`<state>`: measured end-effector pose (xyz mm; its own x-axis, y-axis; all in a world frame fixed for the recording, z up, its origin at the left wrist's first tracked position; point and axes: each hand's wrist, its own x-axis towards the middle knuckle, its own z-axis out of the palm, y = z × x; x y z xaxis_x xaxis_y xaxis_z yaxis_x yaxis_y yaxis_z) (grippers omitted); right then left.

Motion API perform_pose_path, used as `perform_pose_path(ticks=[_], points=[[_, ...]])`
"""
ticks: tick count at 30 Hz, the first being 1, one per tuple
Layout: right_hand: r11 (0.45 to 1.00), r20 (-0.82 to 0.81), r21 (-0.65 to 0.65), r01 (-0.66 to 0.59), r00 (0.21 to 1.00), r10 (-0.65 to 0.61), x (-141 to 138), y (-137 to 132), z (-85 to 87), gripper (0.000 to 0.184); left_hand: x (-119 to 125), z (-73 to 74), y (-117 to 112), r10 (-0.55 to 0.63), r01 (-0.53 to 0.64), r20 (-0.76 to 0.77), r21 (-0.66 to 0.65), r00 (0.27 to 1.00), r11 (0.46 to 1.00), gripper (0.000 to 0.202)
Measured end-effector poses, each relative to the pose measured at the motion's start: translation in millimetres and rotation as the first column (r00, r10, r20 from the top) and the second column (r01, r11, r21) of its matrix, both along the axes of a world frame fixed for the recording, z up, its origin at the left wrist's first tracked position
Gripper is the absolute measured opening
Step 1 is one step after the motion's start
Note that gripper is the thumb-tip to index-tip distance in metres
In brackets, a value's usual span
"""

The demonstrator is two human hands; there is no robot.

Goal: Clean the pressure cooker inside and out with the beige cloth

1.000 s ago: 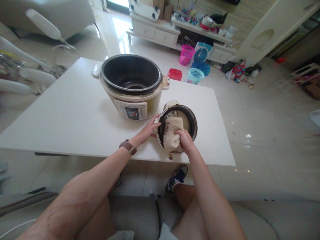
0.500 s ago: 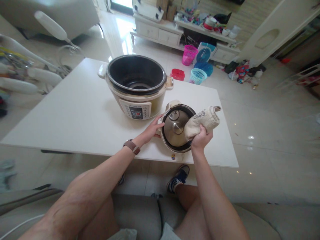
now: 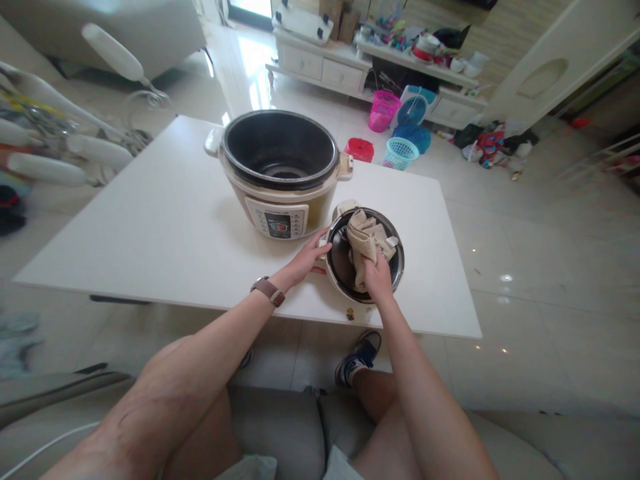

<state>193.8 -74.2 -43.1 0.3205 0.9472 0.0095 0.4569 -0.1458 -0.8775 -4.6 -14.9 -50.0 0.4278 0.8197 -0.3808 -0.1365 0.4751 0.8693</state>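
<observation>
A pressure cooker lid (image 3: pixel 341 264) lies with its metal underside up near the front edge of the white table. My left hand (image 3: pixel 306 259) grips the lid's left rim, thumb over the edge and fingers against the outside. In my right hand (image 3: pixel 377 277) is a folded beige cloth (image 3: pixel 364 240), which rests on the inner face of the lid and hides its middle. Behind and to the left stands the electric pressure cooker (image 3: pixel 280 193), uncovered, its dark inner pot in view and its control panel facing me.
The white table (image 3: pixel 150 227) carries the cooker and lid. A small sticker (image 3: pixel 350 313) is at its front edge. On the floor beyond are a pink basket (image 3: pixel 384 110), a blue basket (image 3: pixel 400 153) and a red container (image 3: pixel 360 150). White-handled objects (image 3: pixel 113 52) stand at left.
My right hand has brought the cloth leftward from the lid's right side onto its middle. My left hand keeps its hold on the rim. The view has shifted slightly.
</observation>
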Motion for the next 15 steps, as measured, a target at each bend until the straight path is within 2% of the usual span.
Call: perform_pose_path(ticks=[3,7,11,13,15], points=[[0.998,-0.048,0.018,0.056,0.997,-0.056,2.8,2.2,-3.9,0.057,0.0,-1.3,0.6,0.007,-0.007,0.006,0.009,1.0,1.0,0.077],[0.982,-0.062,-0.019,0.185,0.981,-0.186,8.8,6.7,-11.2,0.058,-0.3,-2.2,0.9,-0.011,0.011,0.01,0.031,1.0,0.999,0.078],[0.955,-0.074,-0.034,0.294,0.952,-0.296,9.3,8.3,-10.5,0.057,-0.5,-2.4,0.8,-0.03,0.03,0.008,0.048,1.0,0.998,0.079],[0.96,-0.035,-0.023,0.278,0.96,-0.278,6.5,6.3,-7.2,0.056,-0.3,-1.6,0.1,-0.036,0.035,0.006,0.066,0.999,0.997,0.079],[0.982,0.027,-0.013,0.19,0.982,-0.189,2.1,2.5,-3.2,0.057,0.1,-0.4,-0.8,-0.041,0.04,0.008,0.081,0.999,0.996,0.079]])
